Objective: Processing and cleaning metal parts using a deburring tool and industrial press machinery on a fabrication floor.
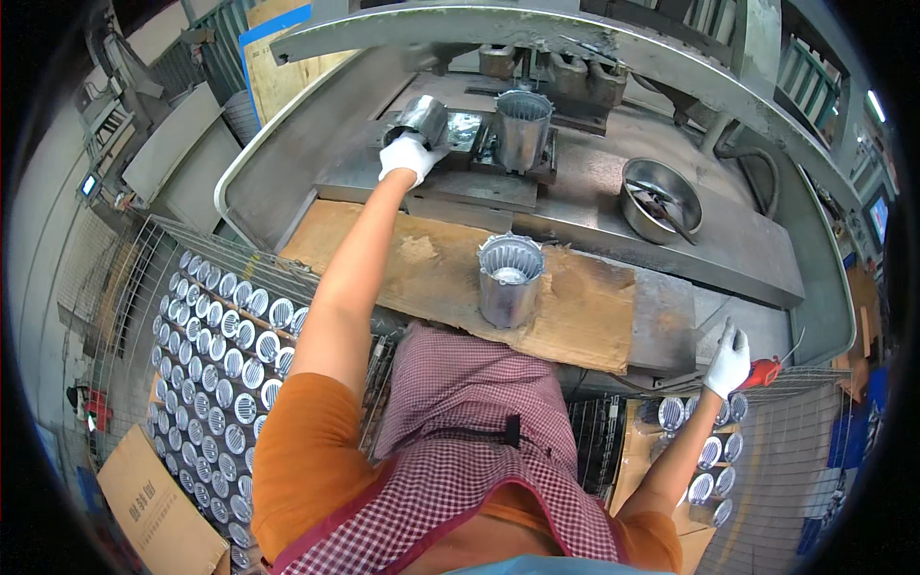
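My left hand, in a white glove, grips the near end of a shiny metal cylinder lying tilted on the machine bed. Just right of it, a finned metal housing stands upright in a dark fixture. Another finned housing, its ribbed mouth facing up, stands on the cardboard sheet in front of me. Out to the right, my gloved right hand has its fingers stretched out and holds nothing visible. Beside its palm is a red-handled tool with a thin nozzle; whether they touch is unclear.
A steel bowl with tools inside sits on the bed at right. A metal beam crosses overhead. Wire cages hold stacked metal cylinders at left and right. A cardboard flap leans at lower left.
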The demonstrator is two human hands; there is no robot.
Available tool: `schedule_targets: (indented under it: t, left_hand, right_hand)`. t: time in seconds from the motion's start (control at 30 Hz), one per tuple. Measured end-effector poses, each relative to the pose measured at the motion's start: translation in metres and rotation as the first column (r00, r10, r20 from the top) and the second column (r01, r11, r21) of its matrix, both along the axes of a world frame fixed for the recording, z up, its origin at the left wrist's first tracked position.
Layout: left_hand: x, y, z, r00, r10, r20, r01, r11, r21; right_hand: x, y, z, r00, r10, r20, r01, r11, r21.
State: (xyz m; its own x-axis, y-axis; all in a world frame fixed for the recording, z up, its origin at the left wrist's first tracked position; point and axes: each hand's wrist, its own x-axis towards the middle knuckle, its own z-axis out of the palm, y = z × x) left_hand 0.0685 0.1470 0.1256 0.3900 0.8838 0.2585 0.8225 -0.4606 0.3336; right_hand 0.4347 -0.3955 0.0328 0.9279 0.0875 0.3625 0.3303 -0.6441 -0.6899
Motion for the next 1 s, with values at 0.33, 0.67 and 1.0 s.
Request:
schedule_targets:
  t: [0.33,0.67,1.0]
  left_hand:
    - [-0.006,-0.064,-0.027,0.954,0.132,0.271,-0.178,0.972,0.154]
    - [0.023,-0.241,-0.085,0.598,-0.282,0.75,0.492,0.868,-0.066]
    - [0.072,-0.303,-0.041,0.683,-0.71,-0.172,0.73,0.659,0.178]
  right_hand:
    - [-0.009,-0.023,0.012,0.645,-0.138,0.752,0.193,0.981,0.014]
    - [0.013,-0.062,-0.011,0.96,-0.157,0.234,0.03,0.883,0.469]
    - [-0.185,0.017,-0.026,0.76,0.561,-0.327,-0.59,0.807,0.014]
